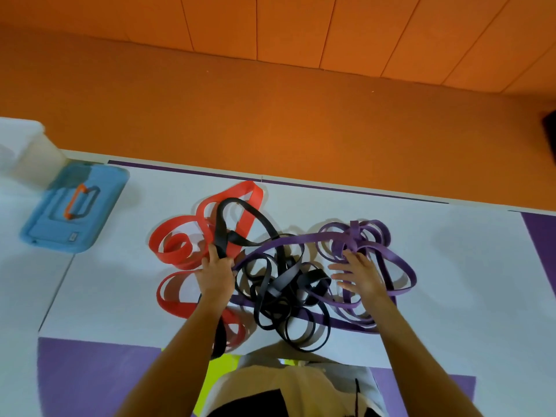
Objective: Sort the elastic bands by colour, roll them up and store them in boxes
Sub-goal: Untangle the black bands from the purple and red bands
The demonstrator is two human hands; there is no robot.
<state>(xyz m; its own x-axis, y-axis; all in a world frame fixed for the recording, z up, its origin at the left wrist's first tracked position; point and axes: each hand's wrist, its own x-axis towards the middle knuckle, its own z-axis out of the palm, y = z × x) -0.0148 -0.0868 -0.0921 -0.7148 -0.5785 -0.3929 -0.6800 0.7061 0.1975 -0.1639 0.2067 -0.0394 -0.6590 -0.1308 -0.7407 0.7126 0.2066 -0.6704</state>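
Note:
A tangle of elastic bands lies on the white mat (451, 266). Red bands (180, 236) loop on the left, black bands (282, 290) pile in the middle, and purple bands (361, 236) spread on the right. My left hand (215, 273) grips a black band where it crosses the red loops. With fingers spread, my right hand (359, 273) rests on the purple bands beside the black pile.
A blue box lid (75, 209) with an orange and black handle lies at the left, beside a translucent white box (27, 152). Orange floor and wall panels lie beyond the mat's far edge. Purple mat sections show at the right and near me.

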